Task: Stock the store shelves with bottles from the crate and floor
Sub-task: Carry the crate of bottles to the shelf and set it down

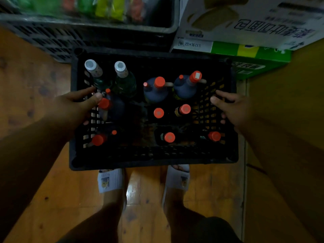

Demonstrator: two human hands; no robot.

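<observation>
A black slotted plastic crate (152,160) is held above a wooden floor, seen from above. It holds several dark bottles with red caps (159,113) and two green glass bottles with silver caps (121,71) at its far left. My left hand (77,104) grips the crate's left wall, thumb inside over the rim, fingertips showing through the slots. My right hand (231,106) grips the right wall the same way.
A grey slotted crate (98,32) of colourful packets stands just beyond. To its right are stacked cartons, a white printed one (245,20) over a green one (254,53). My feet in white slippers (110,179) stand under the crate's near edge.
</observation>
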